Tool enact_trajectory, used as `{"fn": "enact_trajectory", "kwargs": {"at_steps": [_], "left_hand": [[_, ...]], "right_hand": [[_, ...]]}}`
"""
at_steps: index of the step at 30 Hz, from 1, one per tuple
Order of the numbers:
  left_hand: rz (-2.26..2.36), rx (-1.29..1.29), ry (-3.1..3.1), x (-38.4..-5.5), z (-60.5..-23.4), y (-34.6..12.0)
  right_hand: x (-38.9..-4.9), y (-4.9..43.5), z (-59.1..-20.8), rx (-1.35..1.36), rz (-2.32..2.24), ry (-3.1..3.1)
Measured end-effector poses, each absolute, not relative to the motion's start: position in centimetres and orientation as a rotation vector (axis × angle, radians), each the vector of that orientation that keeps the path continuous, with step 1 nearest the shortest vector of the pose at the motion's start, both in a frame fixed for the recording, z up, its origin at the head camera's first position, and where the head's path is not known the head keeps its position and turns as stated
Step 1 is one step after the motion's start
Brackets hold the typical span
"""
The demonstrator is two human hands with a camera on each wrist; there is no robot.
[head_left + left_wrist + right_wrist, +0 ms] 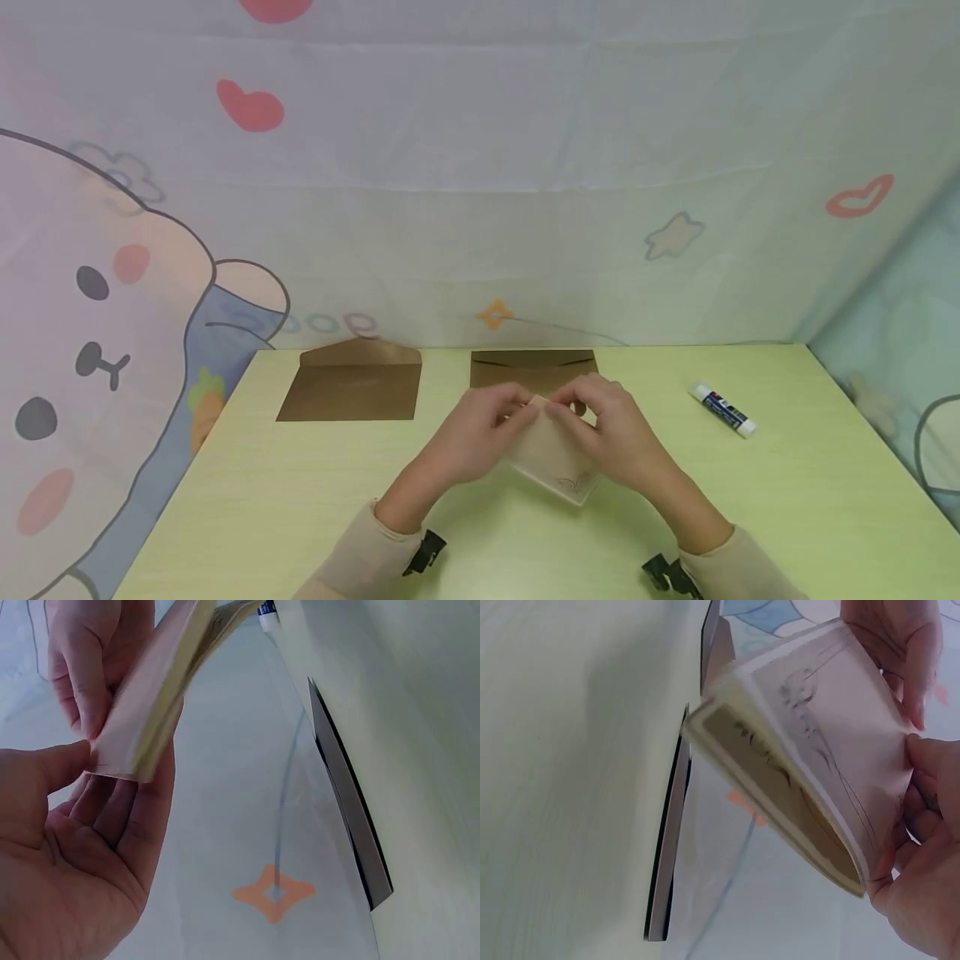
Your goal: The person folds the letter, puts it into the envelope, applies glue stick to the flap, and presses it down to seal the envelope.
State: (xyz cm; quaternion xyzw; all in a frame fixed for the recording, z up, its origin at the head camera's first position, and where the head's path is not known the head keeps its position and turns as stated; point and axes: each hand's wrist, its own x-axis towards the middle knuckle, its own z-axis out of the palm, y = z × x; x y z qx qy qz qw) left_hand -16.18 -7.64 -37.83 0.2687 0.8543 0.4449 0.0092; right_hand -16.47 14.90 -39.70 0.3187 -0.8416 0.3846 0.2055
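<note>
Card (553, 446), cream, folded, scroll-printed, is up off the bench (255, 508), tilted, one corner pointing down. Both hands on it. Left hand (482, 429) grip: pinching the card near its upper corner, thumb on one face, fingers behind. Right hand (613, 425) grip: pinching just beside it, thumbs nearly meeting. Double pinch probably steadies the folded edge while the leaves hang loose; right wrist view has them gaping apart away from the fingers. Opened brown envelope (348, 393) lies at left, flap toward the printed backdrop (525, 167), presumably so the pocket is easy to reach. Second brown envelope (525, 371) sits just beyond the hands, partly hidden, flap state unclear. Glue stick (723, 410) lies off to the right, likely parked there to leave working room.
</note>
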Motion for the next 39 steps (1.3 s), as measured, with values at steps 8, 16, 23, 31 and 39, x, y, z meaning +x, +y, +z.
{"fn": "enact_trajectory", "kwargs": {"at_steps": [8, 16, 23, 31, 39], "left_hand": [[1.397, 0.958, 2.792, -16.5, -37.8, -7.9], [1.631, 0.685, 2.770, -17.8, -36.7, -11.1], [1.628, 0.618, 2.657, -18.4, -37.3, -11.5], [1.938, 0.313, 2.398, -18.7, -37.5, -11.8], [2.332, 0.076, 2.013, -18.9, -38.1, -10.8]], "right_hand": [[-16.6, 14.8, -39.8, 0.934, 1.037, -2.348], [-17.3, 16.5, -39.3, 0.823, 1.080, -2.488], [-17.8, 17.1, -39.5, 0.647, 1.157, -2.601], [-18.2, 17.8, -39.6, 0.330, 1.451, -2.546], [-17.9, 16.6, -40.2, 0.208, 2.090, -2.539]]}}
